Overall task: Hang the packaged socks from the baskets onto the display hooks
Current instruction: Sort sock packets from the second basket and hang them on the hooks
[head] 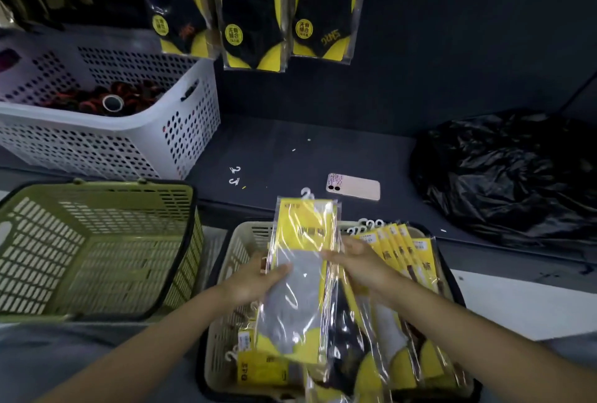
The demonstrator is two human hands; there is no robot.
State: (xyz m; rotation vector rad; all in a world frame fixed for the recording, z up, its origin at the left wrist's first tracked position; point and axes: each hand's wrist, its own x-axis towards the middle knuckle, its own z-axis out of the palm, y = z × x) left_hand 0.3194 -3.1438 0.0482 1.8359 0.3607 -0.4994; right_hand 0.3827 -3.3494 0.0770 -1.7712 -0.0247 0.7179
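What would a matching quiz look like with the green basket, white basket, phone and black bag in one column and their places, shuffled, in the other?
1 green basket
2 white basket
3 phone
4 black bag

A shelf, far right
B near left, in front of the shelf
C shelf, far left
D shelf, middle, lying flat

Pairs: 1-B, 2-C, 3-D, 4-A

The light is dim and has a cold bluish tone; the dark wall shows almost no detail. Small white glints lie on the clear film of the sock packet and on the black plastic bag. The picture is soft overall, and the white basket looks bent near the left edge, from the wide lens.
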